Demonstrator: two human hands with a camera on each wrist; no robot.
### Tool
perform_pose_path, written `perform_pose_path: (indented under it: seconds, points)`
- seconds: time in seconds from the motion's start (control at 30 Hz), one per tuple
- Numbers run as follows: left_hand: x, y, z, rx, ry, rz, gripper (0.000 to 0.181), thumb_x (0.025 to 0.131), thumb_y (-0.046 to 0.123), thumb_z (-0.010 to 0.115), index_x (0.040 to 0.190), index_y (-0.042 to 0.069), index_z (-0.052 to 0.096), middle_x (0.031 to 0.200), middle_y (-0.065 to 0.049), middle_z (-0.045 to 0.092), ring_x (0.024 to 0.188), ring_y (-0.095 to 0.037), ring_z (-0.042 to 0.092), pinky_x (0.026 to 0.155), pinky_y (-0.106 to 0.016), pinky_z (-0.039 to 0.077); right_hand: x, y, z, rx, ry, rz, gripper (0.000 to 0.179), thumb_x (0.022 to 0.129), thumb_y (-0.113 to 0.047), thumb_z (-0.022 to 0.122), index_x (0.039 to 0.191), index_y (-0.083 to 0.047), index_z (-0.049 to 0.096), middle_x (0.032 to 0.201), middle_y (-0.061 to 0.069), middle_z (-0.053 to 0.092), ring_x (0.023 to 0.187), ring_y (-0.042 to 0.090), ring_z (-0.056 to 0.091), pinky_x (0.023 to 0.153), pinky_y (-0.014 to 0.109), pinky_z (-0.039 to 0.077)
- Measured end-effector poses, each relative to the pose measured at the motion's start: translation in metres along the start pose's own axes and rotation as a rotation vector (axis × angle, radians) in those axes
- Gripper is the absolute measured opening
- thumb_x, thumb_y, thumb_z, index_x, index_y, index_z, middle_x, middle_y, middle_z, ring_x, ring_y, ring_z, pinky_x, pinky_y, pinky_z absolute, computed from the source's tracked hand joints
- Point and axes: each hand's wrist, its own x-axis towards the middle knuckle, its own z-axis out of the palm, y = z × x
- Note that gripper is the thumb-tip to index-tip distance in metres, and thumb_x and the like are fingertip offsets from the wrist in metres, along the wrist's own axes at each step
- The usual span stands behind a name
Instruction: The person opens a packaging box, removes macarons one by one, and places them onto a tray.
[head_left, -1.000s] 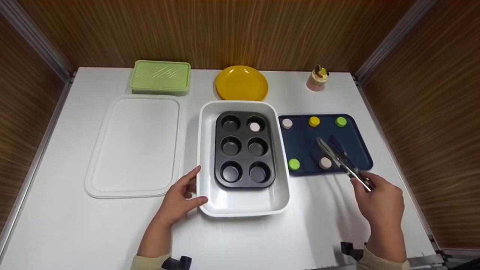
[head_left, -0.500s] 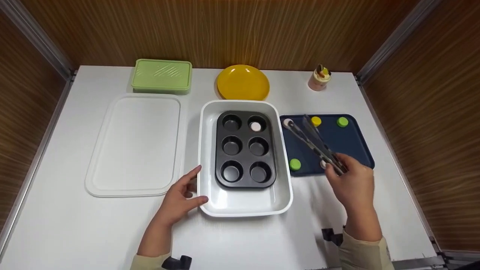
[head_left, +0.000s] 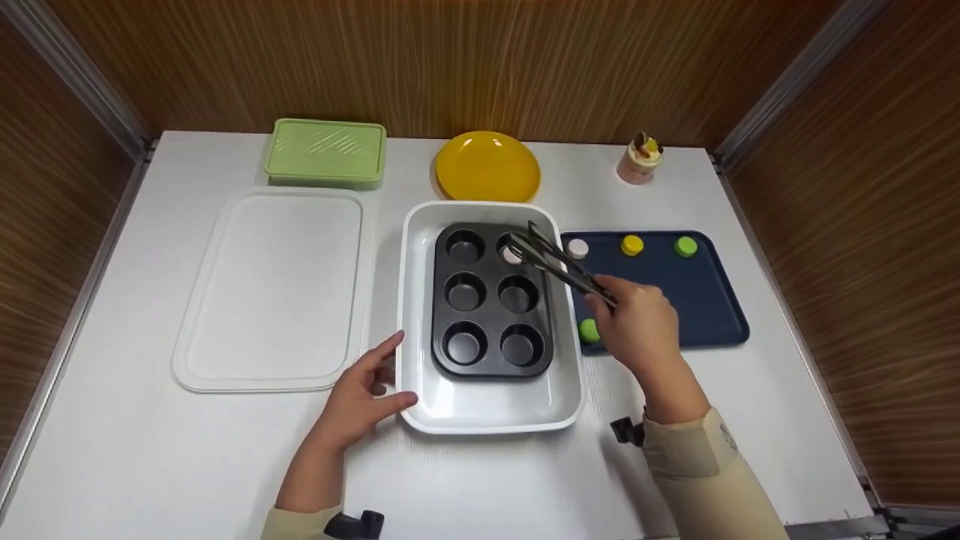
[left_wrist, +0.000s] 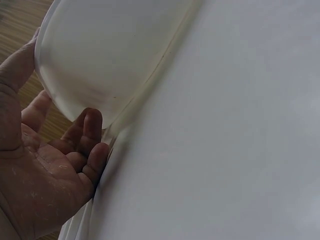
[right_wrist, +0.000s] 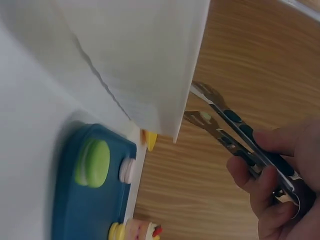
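Note:
My left hand (head_left: pixel 360 405) grips the near left corner of a white rectangular container (head_left: pixel 489 406), thumb over the rim. In the left wrist view several curled fingers (left_wrist: pixel 92 125) lie against its outer wall. Inside the container stands a dark muffin pan (head_left: pixel 491 304); a pale pink macaron (head_left: pixel 511 256) sits in its far right cup. My right hand (head_left: pixel 637 322) holds metal tongs (head_left: pixel 562 266) over that cup, tips spread apart. A dark blue tray (head_left: pixel 701 300) carries a pale pink macaron (head_left: pixel 577 249), a yellow macaron (head_left: pixel 632 245) and green macarons (head_left: pixel 685 246); my right hand covers part of it.
A white lid (head_left: pixel 277 292) lies flat on the left. Along the back stand a green lidded box (head_left: pixel 326 154), a yellow plate (head_left: pixel 487 166) and a small dessert cup (head_left: pixel 640 159). Wood-grain panels (head_left: pixel 450 67) enclose the table at the back and sides.
My right hand has carried the tongs leftward, from above the blue tray to over the muffin pan's far right cup. The left hand has stayed at the container's corner.

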Motion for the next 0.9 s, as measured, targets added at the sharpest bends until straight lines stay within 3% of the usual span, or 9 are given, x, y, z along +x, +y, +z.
perform_pose_path:
  seconds: [0.3,0.5,0.9]
  points:
    - [0.000,0.000,0.000,0.016,-0.013,0.008,0.085,0.083,0.005,0.089,0.158,0.005,0.049,0.130,-0.018,0.068,0.102,-0.025,0.064,0.083,-0.032,0.045,0.014,-0.008,0.011,-0.092,-0.114,0.059,0.023,0.100,-0.014,0.071,0.119,-0.002,0.078,0.099,0.020,0.078,0.079,0.040,0.073,0.068,0.061,0.055]
    - [0.000,0.000,0.000,0.027,-0.003,-0.005,0.085,0.083,0.005,0.089,0.158,0.006,0.049,0.129,-0.017,0.069,0.102,-0.025,0.064,0.084,-0.032,0.045,0.019,-0.010,0.016,-0.115,-0.123,0.036,0.015,0.100,-0.015,0.071,0.108,-0.006,0.080,0.088,0.015,0.076,0.072,0.037,0.070,0.061,0.059,0.053]
    - [0.000,-0.001,0.000,0.023,0.004,0.004,0.085,0.082,0.006,0.089,0.158,0.005,0.050,0.128,-0.018,0.069,0.102,-0.026,0.066,0.083,-0.032,0.046,0.027,-0.015,0.022,-0.159,-0.146,0.061,0.012,0.101,-0.017,0.070,0.097,-0.007,0.076,0.084,0.016,0.073,0.072,0.040,0.069,0.061,0.060,0.052]
